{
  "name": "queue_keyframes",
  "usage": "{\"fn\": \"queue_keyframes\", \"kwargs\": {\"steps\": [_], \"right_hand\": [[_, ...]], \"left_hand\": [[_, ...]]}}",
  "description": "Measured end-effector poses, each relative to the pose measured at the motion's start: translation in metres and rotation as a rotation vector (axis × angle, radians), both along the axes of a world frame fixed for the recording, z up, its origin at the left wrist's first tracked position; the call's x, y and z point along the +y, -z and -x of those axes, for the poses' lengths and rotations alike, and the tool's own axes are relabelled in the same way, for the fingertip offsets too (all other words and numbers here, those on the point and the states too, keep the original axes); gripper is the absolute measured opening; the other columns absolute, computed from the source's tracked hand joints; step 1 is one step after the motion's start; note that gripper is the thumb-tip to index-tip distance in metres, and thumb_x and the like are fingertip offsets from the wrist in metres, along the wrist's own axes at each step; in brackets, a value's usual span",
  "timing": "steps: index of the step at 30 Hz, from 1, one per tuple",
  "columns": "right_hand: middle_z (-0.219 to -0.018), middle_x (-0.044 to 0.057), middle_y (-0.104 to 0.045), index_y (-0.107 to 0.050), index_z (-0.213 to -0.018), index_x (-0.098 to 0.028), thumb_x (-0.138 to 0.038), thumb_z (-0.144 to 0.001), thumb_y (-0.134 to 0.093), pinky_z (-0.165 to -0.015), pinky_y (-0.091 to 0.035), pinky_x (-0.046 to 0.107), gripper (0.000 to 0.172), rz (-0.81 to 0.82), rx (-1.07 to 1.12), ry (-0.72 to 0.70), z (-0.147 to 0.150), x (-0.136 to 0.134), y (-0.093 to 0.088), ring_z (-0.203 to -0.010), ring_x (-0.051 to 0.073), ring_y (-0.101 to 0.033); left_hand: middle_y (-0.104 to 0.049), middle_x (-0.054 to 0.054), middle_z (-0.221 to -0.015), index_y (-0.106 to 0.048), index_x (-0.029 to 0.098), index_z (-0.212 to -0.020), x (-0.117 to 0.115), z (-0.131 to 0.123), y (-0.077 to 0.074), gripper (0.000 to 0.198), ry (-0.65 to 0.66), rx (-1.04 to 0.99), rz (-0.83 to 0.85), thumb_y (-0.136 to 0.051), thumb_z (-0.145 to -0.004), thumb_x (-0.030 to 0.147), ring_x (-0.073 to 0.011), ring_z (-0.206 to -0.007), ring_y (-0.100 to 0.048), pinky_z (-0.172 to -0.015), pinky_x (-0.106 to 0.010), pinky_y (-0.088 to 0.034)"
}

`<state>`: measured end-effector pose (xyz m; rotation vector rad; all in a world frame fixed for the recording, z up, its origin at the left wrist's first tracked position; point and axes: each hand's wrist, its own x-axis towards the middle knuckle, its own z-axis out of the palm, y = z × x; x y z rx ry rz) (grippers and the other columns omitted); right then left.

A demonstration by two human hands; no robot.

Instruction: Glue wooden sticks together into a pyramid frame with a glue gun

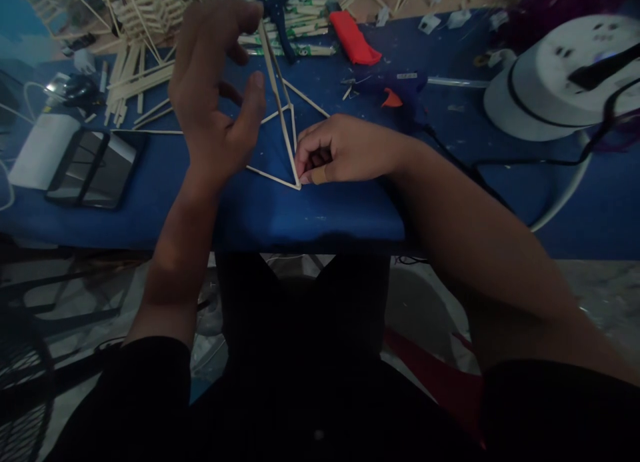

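A pyramid-like frame of thin wooden sticks (283, 119) stands on the blue tabletop, its uprights leaning together toward the top. My right hand (345, 152) pinches the frame's near bottom corner between thumb and fingers; a tan bandage wraps the thumb. My left hand (215, 82) is raised beside the frame's left side, fingers curved and thumb held apart. Its index fingertip is close to the frame's top; whether they touch I cannot tell. To the right of the frame lies a dark blue glue gun (400, 92) with an orange trigger and a glue stick in its back.
Loose wooden sticks (133, 82) lie at left, beside a dark phone-like device (95, 165). Behind are wrapped chopsticks (310, 32), a dark clamp (275, 12) and a red-orange object (353, 39). A white round power strip (560, 82) with cables stands right; a fan (25, 375) stands lower left.
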<state>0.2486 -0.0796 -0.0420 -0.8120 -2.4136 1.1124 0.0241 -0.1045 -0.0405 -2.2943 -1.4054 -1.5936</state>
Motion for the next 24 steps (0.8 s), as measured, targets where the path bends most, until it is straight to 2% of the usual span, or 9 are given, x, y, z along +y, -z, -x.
{"fn": "queue_keyframes", "kwargs": {"steps": [2, 4, 7, 9, 11, 15, 20, 22, 24], "right_hand": [[-0.094, 0.003, -0.077, -0.082, -0.091, -0.019, -0.031, -0.093, -0.09, -0.076, -0.054, 0.029, 0.014, -0.008, -0.007, 0.014, 0.001, -0.001, 0.0, -0.076, 0.013, -0.063], [-0.094, 0.003, -0.077, -0.082, -0.091, -0.019, -0.03, -0.092, -0.089, -0.075, -0.054, 0.028, 0.013, -0.012, -0.014, 0.019, 0.002, -0.001, 0.0, -0.076, 0.013, -0.064], [-0.091, 0.002, -0.077, -0.08, -0.089, -0.019, -0.027, -0.091, -0.086, -0.073, -0.052, 0.028, 0.01, -0.017, -0.015, 0.024, 0.003, -0.002, 0.0, -0.075, 0.013, -0.063], [-0.086, 0.001, -0.075, -0.079, -0.088, -0.019, -0.026, -0.09, -0.085, -0.072, -0.051, 0.028, 0.009, -0.02, -0.017, 0.038, 0.005, -0.003, 0.0, -0.074, 0.013, -0.062], [-0.081, 0.0, -0.072, -0.077, -0.087, -0.02, -0.023, -0.088, -0.084, -0.071, -0.05, 0.028, 0.008, -0.032, -0.029, 0.063, 0.007, -0.006, 0.0, -0.072, 0.013, -0.061], [-0.081, -0.001, -0.072, -0.075, -0.085, -0.019, -0.016, -0.084, -0.08, -0.075, -0.049, 0.029, 0.007, -0.096, -0.063, 0.088, 0.01, -0.012, -0.002, -0.073, 0.013, -0.061], [-0.088, 0.001, -0.076, -0.079, -0.09, -0.018, -0.018, -0.088, -0.078, -0.078, -0.049, 0.03, 0.002, -0.115, -0.065, 0.019, 0.007, -0.011, -0.003, -0.078, 0.014, -0.062], [-0.093, 0.003, -0.077, -0.081, -0.093, -0.018, -0.018, -0.091, -0.076, -0.077, -0.05, 0.03, 0.005, -0.108, -0.058, -0.015, 0.004, -0.009, -0.003, -0.079, 0.014, -0.063], [-0.096, 0.003, -0.078, -0.082, -0.095, -0.018, -0.018, -0.093, -0.075, -0.077, -0.05, 0.03, 0.007, -0.109, -0.053, -0.026, 0.003, -0.008, -0.003, -0.079, 0.013, -0.063]], "left_hand": [[-0.062, -0.008, -0.154, -0.042, 0.043, -0.158, 0.008, 0.004, 0.003, 0.056, -0.022, -0.002, -0.03, -0.024, -0.116, 0.076, -0.0343, -0.169, -0.046, -0.112, -0.05, -0.07], [-0.062, -0.008, -0.152, -0.04, 0.043, -0.158, 0.023, 0.012, 0.004, 0.056, -0.02, 0.02, -0.064, -0.021, -0.116, 0.075, -0.0329, -0.163, -0.052, -0.111, -0.049, -0.069], [-0.063, -0.005, -0.147, -0.041, 0.046, -0.154, 0.046, 0.026, 0.002, 0.052, 0.149, 0.189, -0.209, -0.019, -0.116, 0.074, -0.0278, -0.131, -0.071, -0.094, -0.045, -0.069], [-0.066, -0.004, -0.145, -0.043, 0.045, -0.151, 0.058, 0.033, -0.001, 0.039, 0.248, 0.263, -0.334, -0.026, -0.119, 0.061, -0.0227, -0.107, -0.073, -0.081, -0.042, -0.065], [-0.068, -0.004, -0.143, -0.045, 0.042, -0.151, 0.064, 0.035, -0.004, 0.035, 0.275, 0.275, -0.389, -0.032, -0.119, 0.05, -0.0211, -0.101, -0.072, -0.078, -0.041, -0.063], [-0.072, -0.007, -0.138, -0.056, 0.039, -0.147, 0.072, 0.036, -0.003, 0.037, 0.322, 0.203, -0.392, -0.04, -0.117, 0.053, -0.0228, -0.098, -0.073, -0.074, -0.041, -0.062], [-0.068, -0.009, -0.137, -0.061, 0.038, -0.14, 0.086, 0.046, 0.004, 0.067, 0.269, 0.139, -0.155, -0.036, -0.106, 0.09, -0.0276, -0.111, -0.072, -0.087, -0.046, -0.064], [-0.067, -0.009, -0.137, -0.057, 0.038, -0.144, 0.091, 0.05, 0.005, 0.068, 0.287, 0.18, -0.171, -0.033, -0.107, 0.089, -0.0259, -0.108, -0.072, -0.084, -0.044, -0.064], [-0.066, -0.007, -0.139, -0.053, 0.04, -0.147, 0.093, 0.051, 0.004, 0.055, 0.331, 0.212, -0.243, -0.032, -0.114, 0.078, -0.0232, -0.104, -0.072, -0.082, -0.041, -0.063]]}}
